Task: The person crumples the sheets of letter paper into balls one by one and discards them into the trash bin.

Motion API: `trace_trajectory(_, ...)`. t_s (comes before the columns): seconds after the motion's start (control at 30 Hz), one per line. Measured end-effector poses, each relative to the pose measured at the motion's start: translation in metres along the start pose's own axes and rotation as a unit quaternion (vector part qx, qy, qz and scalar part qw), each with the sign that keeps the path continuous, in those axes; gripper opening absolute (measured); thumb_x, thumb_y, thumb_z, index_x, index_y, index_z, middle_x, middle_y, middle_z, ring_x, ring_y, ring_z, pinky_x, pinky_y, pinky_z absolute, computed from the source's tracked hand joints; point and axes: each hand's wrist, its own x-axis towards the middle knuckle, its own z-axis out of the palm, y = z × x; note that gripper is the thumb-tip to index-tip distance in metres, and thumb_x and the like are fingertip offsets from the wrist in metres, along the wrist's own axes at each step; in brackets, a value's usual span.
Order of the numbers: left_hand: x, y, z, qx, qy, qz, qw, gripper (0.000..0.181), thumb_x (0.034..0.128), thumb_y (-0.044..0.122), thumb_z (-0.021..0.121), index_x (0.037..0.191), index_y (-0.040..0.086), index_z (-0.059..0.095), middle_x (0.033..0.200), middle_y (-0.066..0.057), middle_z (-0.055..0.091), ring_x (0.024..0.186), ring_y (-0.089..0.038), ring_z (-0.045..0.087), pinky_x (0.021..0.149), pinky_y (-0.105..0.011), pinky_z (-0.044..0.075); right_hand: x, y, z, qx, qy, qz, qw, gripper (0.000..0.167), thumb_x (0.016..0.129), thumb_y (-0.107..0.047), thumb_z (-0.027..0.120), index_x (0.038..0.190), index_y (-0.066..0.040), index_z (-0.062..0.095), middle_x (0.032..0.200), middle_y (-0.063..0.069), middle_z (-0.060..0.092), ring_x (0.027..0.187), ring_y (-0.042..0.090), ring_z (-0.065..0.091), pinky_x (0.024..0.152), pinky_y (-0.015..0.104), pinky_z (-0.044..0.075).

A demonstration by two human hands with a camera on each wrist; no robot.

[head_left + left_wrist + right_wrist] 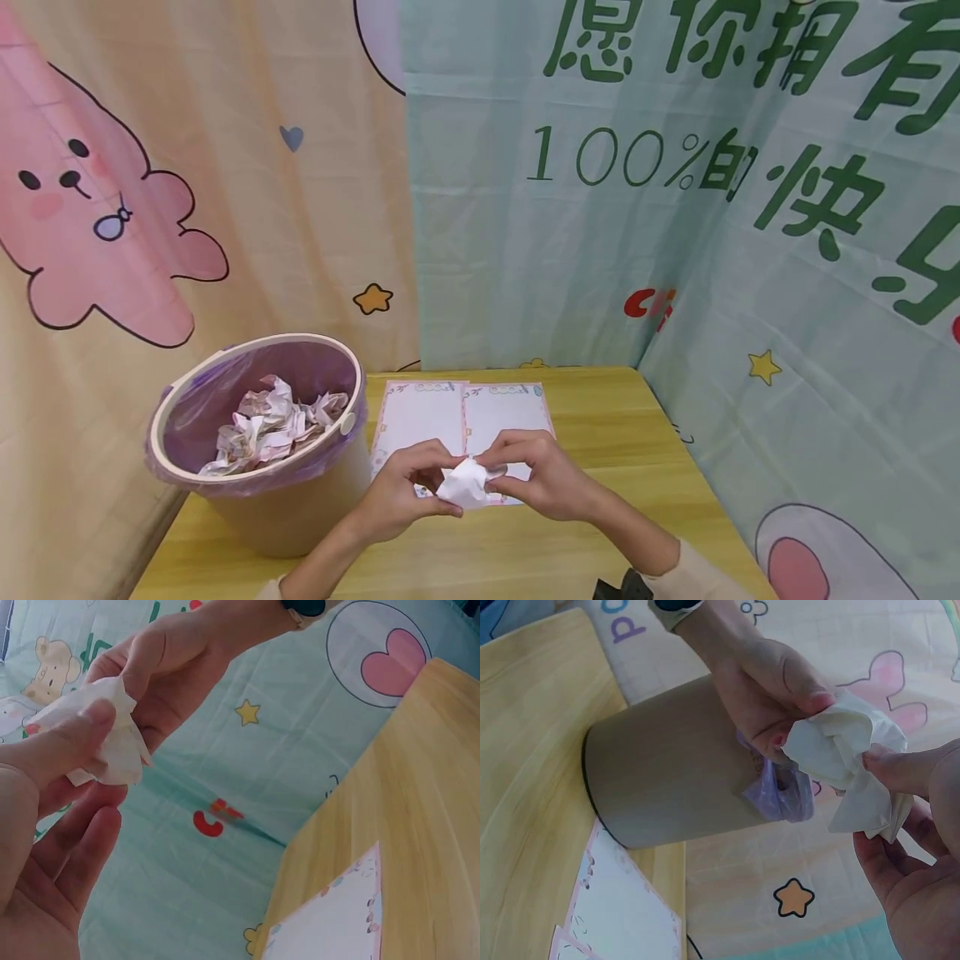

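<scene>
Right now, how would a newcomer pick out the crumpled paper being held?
On the wooden table, find the lined bin at the left. To its right, in the head view, the left grip and right grip hold a white crumpled paper in front of two flat sheets. It alone is both crumpled and held: the sheets lie flat, and the other wads sit in the bin.

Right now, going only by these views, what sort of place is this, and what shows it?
Probably a small indoor activity corner: printed cloth hangs behind a wood-grain table, which holds a purple-lined bin of crumpled paper and two bordered sheets.
</scene>
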Motion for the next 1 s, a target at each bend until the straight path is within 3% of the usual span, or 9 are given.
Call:
trace_trajectory(0.23, 0.004, -0.002, 0.004, 0.018, 0.037, -0.008, 0.9991, 0.03, 0.0781, -0.01, 0.084, 0.101, 0.008, 0.075, 0.081, -0.002, 0.063, 0.064, -0.005, 0.051, 0.047, -0.021, 0.049, 0.003, -0.002, 0.006, -0.03, 0.017, 0.016, 0.9993, 0.023, 0.086, 0.003, 0.081, 0.109, 0.001, 0.079, 0.093, 0.0, 0.071, 0.081, 0.008, 0.064, 0.064, 0.022, 0.054)
trace_trajectory(0.4, 0.003, -0.003, 0.009, 0.013, 0.075, -0.019, 0.9969, 0.023, 0.0819, -0.011, 0.081, 0.098, 0.005, 0.077, 0.079, -0.006, 0.065, 0.057, -0.011, 0.059, 0.045, -0.025, 0.053, 0.006, -0.004, 0.012, -0.064, 0.039, 0.051, 0.9959, 0.021, 0.085, 0.001, 0.083, 0.105, -0.003, 0.081, 0.091, -0.004, 0.071, 0.082, 0.007, 0.066, 0.064, 0.021, 0.054)
trace_trajectory(0.53, -0.002, -0.005, 0.008, 0.011, 0.098, -0.05, 0.9938, 0.025, 0.0839, -0.011, 0.079, 0.107, -0.003, 0.075, 0.085, -0.011, 0.068, 0.062, -0.015, 0.065, 0.05, -0.03, 0.058, 0.01, -0.001, 0.018, -0.063, 0.053, 0.092, 0.9924, 0.02, 0.087, -0.002, 0.082, 0.107, -0.001, 0.08, 0.09, -0.004, 0.072, 0.081, 0.006, 0.066, 0.066, 0.021, 0.058)
trace_trajectory(0.67, -0.007, -0.007, 0.003, 0.011, 0.094, -0.07, 0.993, 0.054, 0.0845, -0.015, 0.076, 0.136, -0.007, 0.06, 0.097, -0.014, 0.069, 0.077, -0.013, 0.07, 0.063, -0.032, 0.062, 0.014, 0.003, 0.02, 0.043, 0.048, 0.164, 0.9844, 0.02, 0.091, -0.002, 0.079, 0.109, 0.004, 0.078, 0.09, 0.002, 0.074, 0.077, 0.009, 0.068, 0.068, 0.025, 0.06)
trace_trajectory(0.73, -0.01, -0.006, 0.0, 0.039, 0.07, -0.062, 0.9949, 0.066, 0.0872, -0.014, 0.074, 0.148, -0.004, 0.05, 0.105, -0.011, 0.067, 0.083, -0.01, 0.068, 0.066, -0.031, 0.062, 0.016, 0.005, 0.019, 0.12, 0.042, 0.209, 0.9696, 0.02, 0.093, -0.001, 0.076, 0.111, 0.007, 0.077, 0.091, 0.007, 0.075, 0.077, 0.011, 0.069, 0.07, 0.027, 0.06)
trace_trajectory(0.83, -0.012, -0.002, -0.004, 0.122, 0.021, -0.027, 0.9919, 0.067, 0.0954, 0.0, 0.072, 0.155, 0.001, 0.042, 0.118, -0.006, 0.062, 0.087, -0.007, 0.059, 0.066, -0.03, 0.058, 0.018, 0.007, 0.017, 0.215, 0.04, 0.271, 0.9373, 0.021, 0.095, 0.0, 0.073, 0.113, 0.011, 0.074, 0.095, 0.013, 0.076, 0.079, 0.015, 0.071, 0.073, 0.029, 0.061)
trace_trajectory(1.0, -0.009, 0.001, -0.009, 0.263, -0.022, 0.032, 0.9641, 0.07, 0.1043, 0.039, 0.062, 0.157, 0.001, 0.037, 0.133, -0.006, 0.05, 0.089, -0.009, 0.051, 0.071, -0.025, 0.051, 0.02, 0.006, 0.016, 0.359, 0.039, 0.319, 0.8762, 0.027, 0.097, -0.001, 0.069, 0.117, 0.017, 0.069, 0.101, 0.013, 0.074, 0.085, 0.018, 0.072, 0.077, 0.033, 0.062)
